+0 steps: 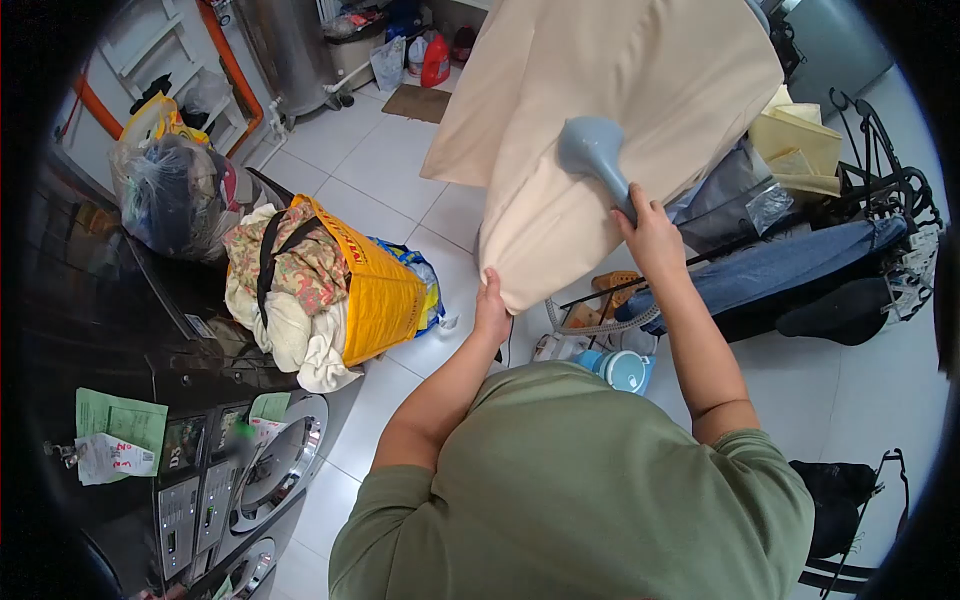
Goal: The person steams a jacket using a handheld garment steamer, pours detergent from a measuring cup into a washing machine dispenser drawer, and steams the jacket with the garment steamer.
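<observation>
The left grip (491,310) holds beige cloth (545,225), the right grip (652,236) a grey-blue steamer (591,148).

White tiled floor (375,155); brown mat (417,103), red bottle (435,62) on it.

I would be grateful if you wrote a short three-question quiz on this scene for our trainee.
1. Which tool does the right hand hold?
2. True or false: the left hand grips the beige cloth near its lower end.
3. Fill in the colour: the floral cloth sticks out of the ______ bag.

Key:
1. The steamer, by its handle.
2. True.
3. Yellow.
</observation>
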Motion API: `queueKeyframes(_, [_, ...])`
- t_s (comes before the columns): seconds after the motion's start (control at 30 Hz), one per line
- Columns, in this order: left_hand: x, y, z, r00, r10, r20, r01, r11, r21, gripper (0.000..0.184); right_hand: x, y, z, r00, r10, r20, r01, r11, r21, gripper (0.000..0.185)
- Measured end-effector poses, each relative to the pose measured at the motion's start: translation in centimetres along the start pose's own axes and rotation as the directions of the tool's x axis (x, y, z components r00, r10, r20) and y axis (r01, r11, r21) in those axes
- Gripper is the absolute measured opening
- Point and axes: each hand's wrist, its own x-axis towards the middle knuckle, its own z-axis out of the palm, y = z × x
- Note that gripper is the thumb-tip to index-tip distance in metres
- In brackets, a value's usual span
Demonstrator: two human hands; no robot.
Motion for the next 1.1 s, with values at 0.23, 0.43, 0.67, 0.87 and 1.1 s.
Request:
queueKeyframes(0.23, [3.3,-2.7,-5.0,0.912,-0.389,-0.126,0.409,0.883,0.232,0.039,0.1,2.6,2.4,0.985,0.006,-0.175,0.016,0.992,0.127,0.054])
queueKeyframes(0.43, [16.4,4.0,-9.5,0.777,0.546,-0.314,0.061,0.431,0.9,0.069,-0.1,4.9,7.8,0.972,0.053,-0.229,0.022,0.95,0.313,0.054])
queueKeyframes(0.67, [24.9,13.8,-5.7,0.879,0.458,0.137,0.028,-0.335,0.942,0.063,0.6,5.1,15.1,0.93,0.194,-0.313,-0.006,0.858,0.514,0.055])
queueKeyframes(0.87, [17.3,12.9,-9.5,0.88,0.472,0.055,-0.181,0.226,0.957,0.027,-0.9,3.8,18.8,0.934,0.341,-0.107,-0.15,0.646,0.749,0.055])
queueKeyframes(1.1, [3.2,17.1,-13.6,0.884,0.466,-0.045,-0.14,0.354,0.925,0.021,-8.1,-6.6,22.1,0.88,0.264,0.394,-0.438,0.133,0.889,0.054])
